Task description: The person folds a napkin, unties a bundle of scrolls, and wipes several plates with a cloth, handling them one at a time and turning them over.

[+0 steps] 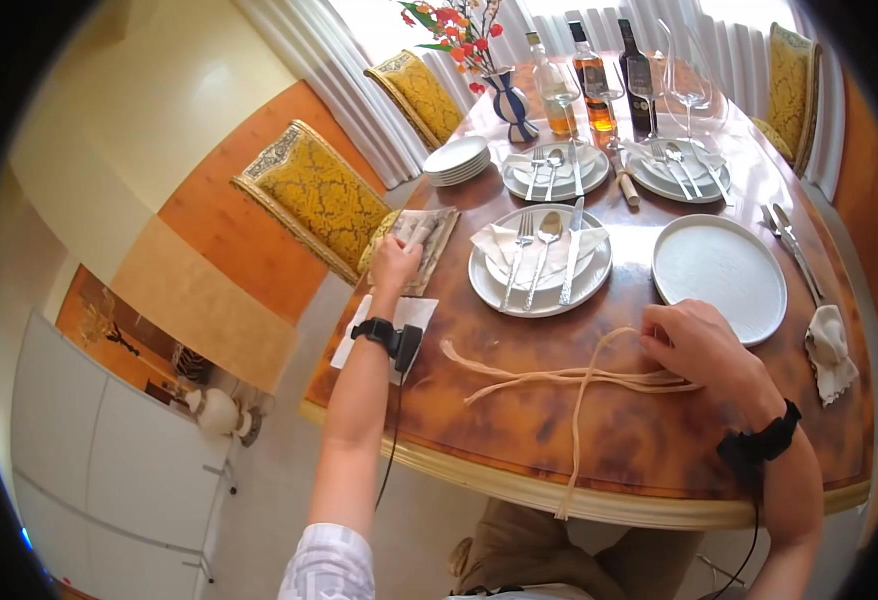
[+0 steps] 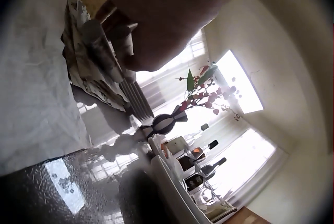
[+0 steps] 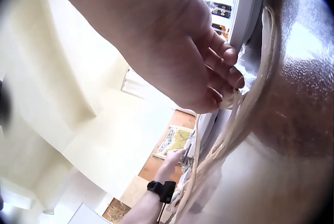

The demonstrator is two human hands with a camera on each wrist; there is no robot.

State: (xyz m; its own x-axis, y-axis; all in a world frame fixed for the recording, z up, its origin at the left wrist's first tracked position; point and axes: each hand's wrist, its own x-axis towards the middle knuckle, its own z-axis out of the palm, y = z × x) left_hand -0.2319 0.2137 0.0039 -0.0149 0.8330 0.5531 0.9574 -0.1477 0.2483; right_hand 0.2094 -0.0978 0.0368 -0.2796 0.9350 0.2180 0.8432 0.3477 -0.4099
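My left hand (image 1: 396,263) reaches to the table's left edge, its fingers curled at a greyish roll (image 2: 122,44), which looks like rolled cloth. A second roll (image 2: 96,41) lies beside it on a stack of folded patterned cloth (image 1: 441,240). Below that wrist lies a white napkin (image 1: 344,345). My right hand (image 1: 704,345) pinches a beige cord (image 3: 237,104) between thumb and fingers near the front of the table. Several strands of the cord (image 1: 519,380) stretch leftward across the wood, and one end hangs over the front edge.
A bare grey plate (image 1: 719,265) lies just beyond my right hand. Place settings with a fork (image 1: 519,260), spoon and knife sit on plates (image 1: 484,285). Farther back stand stacked plates (image 1: 456,163), a striped vase (image 1: 511,105), bottles (image 1: 639,80) and tall glasses. A knotted cloth (image 1: 831,355) lies right.
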